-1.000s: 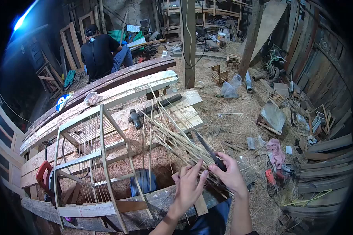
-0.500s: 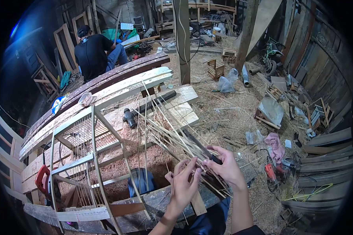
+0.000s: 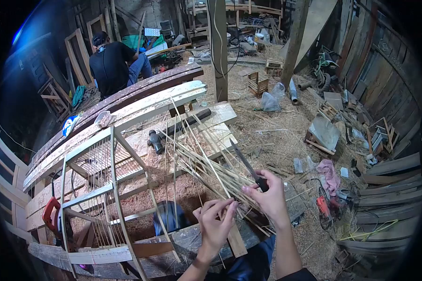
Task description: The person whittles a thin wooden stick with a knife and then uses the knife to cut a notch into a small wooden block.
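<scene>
My right hand (image 3: pixel 269 196) is closed around the black handle of a knife (image 3: pixel 244 159), its dark narrow blade pointing up and away to the left. Below and left of it, my left hand (image 3: pixel 215 225) has thumb and fingertips pinched on the near end of a thin wooden stick (image 3: pixel 215 174). Under and beyond both hands lies a loose bundle of thin sticks (image 3: pixel 197 161). A wooden frame strung with thin rods (image 3: pixel 112 187) rests on the bench to the left. The hammer (image 3: pixel 155 140) lies behind the bundle.
A workbench of planks (image 3: pixel 147 99) strewn with shavings spans the left. A red-handled saw (image 3: pixel 51 215) leans by the frame. Someone in a black shirt (image 3: pixel 111 65) sits beyond the bench. A wooden post (image 3: pixel 218 51) stands ahead; a red power tool (image 3: pixel 322 206) lies on the floor at right.
My right hand has drawn the knife slightly up and away from my left hand, so its blade now stands clear of the sticks. My left hand has stayed low, fingertips pinched.
</scene>
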`<state>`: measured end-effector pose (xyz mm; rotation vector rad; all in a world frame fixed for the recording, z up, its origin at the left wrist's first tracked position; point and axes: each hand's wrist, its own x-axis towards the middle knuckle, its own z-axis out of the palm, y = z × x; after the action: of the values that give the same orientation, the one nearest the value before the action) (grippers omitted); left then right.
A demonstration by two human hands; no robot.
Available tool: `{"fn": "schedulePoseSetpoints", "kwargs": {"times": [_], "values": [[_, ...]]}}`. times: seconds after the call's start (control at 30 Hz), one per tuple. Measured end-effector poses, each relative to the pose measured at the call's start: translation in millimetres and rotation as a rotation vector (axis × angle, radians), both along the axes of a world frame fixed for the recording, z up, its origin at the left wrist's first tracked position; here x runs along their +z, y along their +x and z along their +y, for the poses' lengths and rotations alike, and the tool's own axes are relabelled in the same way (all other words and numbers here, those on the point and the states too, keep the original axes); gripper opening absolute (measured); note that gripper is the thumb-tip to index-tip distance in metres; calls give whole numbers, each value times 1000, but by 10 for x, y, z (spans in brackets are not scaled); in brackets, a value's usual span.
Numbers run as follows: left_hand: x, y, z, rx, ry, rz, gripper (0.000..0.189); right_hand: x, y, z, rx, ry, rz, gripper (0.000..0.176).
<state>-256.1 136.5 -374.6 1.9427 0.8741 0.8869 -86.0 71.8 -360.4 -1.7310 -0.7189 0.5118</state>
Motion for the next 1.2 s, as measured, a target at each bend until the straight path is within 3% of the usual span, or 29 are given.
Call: {"fn": "schedulePoseSetpoints", "kwargs": {"times": [0.23,0.4,0.6,0.83,1.0,1.2], "values": [[-41,8,-65,24,-266,-200,16,73,-104,71,-8,-44,-136,32],[-40,-83,-108,-37,-527,-273,23,15,-164,100,-93,-186,-269,31],[-46,-226,-158,-101,-692,-374,26,-73,-163,94,-127,-157,-342,31],[-147,-293,-170,-105,-704,-381,29,-60,-169,55,-118,-247,-339,37],[45,-407,-182,-73,-739,-361,29,3,-209,23,-121,-305,-323,39],[-32,-622,-239,-32,-642,-481,27,-25,-244,-21,-221,-229,-368,38]]}}
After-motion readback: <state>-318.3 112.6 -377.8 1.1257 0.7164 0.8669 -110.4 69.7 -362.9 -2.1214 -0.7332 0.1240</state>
